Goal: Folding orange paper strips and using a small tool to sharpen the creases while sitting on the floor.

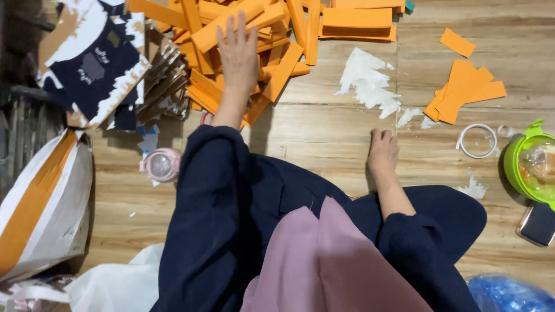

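Note:
My left hand [238, 51] is stretched forward, fingers spread, lying flat on a big heap of orange cardboard strips [277, 34] on the wooden floor. My right hand [382, 151] rests on the floor close to my knee, fingers curled down against the boards, nothing in it. Just beyond it lie torn scraps of white paper [367, 82]. A smaller stack of orange pieces [466, 89] lies further right. Both arms wear dark navy sleeves, and a mauve cloth covers my lap.
Dark blue and white torn cardboard sheets [95, 60] lie at the top left, a white and orange sack [40, 202] at the left. A pink round object [162, 164], a tape ring [477, 140], a green bowl [529, 167] and a phone [539, 223] sit on the floor.

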